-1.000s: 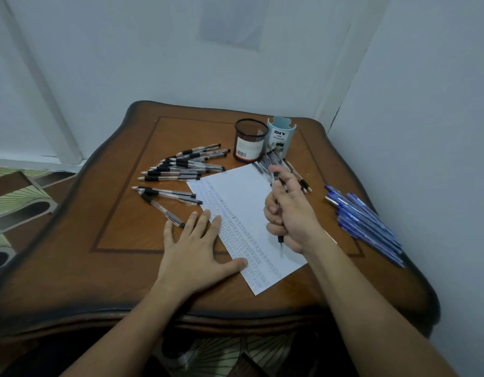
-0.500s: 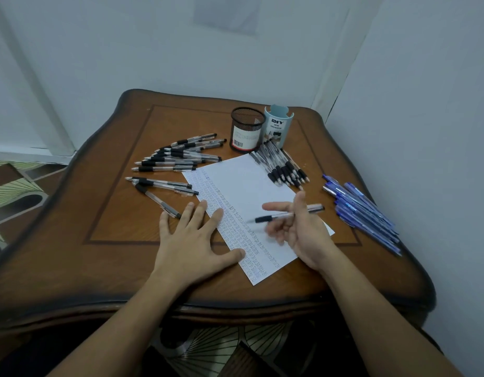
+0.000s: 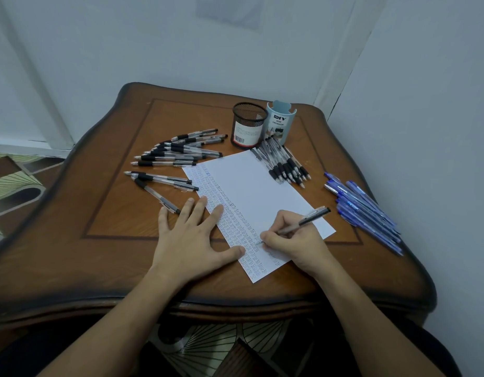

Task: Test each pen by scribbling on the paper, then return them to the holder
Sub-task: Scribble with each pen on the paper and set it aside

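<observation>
Paper (image 3: 262, 186) on wooden table (image 3: 113, 219), pale walls (image 3: 154, 44)

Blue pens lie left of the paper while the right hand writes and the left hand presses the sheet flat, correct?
Not quite: the head view shows the blue pens lying right of the paper, not left. The rest holds: the right hand writes with a pen, and the left hand presses the sheet flat.
</observation>
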